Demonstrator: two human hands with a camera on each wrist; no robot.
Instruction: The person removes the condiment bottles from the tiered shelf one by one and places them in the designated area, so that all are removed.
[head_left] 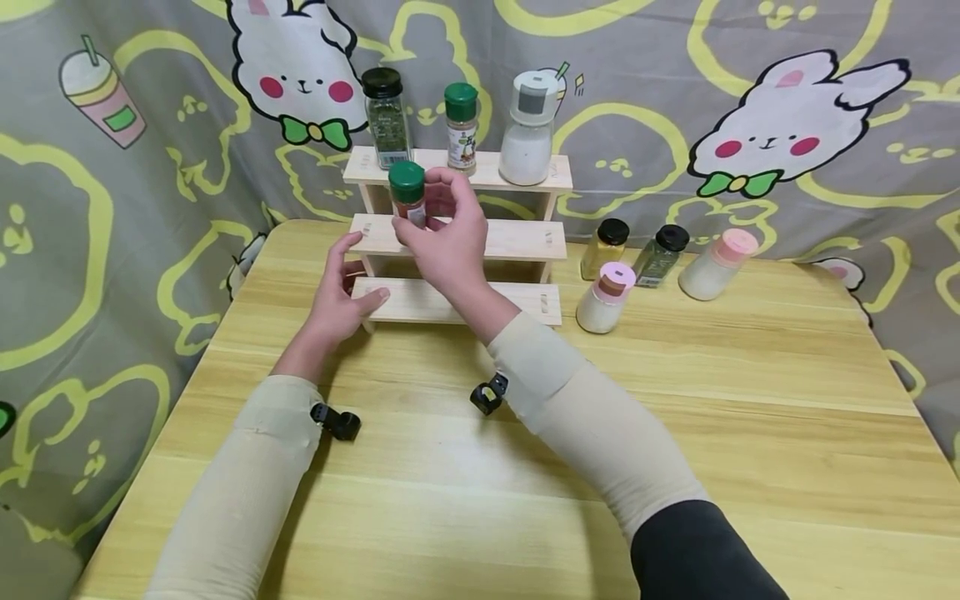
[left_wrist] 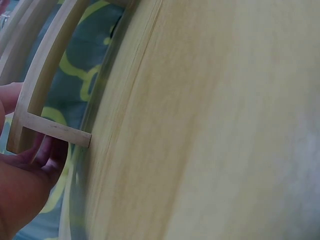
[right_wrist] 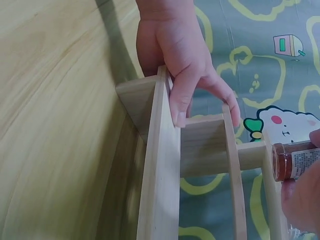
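My right hand (head_left: 453, 237) pinches a small spice jar (head_left: 407, 196) with a green cap and reddish contents. The jar is over the left end of the middle step of a wooden three-step rack (head_left: 457, 302); in the right wrist view its reddish base (right_wrist: 282, 162) appears close to the boards. My left hand (head_left: 339, 292) grips the rack's left end, thumb on the lowest step and fingers around the side. On the top step stand a black-capped jar of green herbs (head_left: 388, 125), another green-capped jar (head_left: 462, 137) and a white-lidded shaker (head_left: 527, 137).
Right of the rack, the wooden table (head_left: 750, 400) holds a yellow spice jar (head_left: 603, 250), a black-capped herb jar (head_left: 660, 257) and two pink-lidded shakers, one nearer (head_left: 602, 302) and one farther right (head_left: 712, 268). A patterned grey curtain (head_left: 630, 67) hangs behind.
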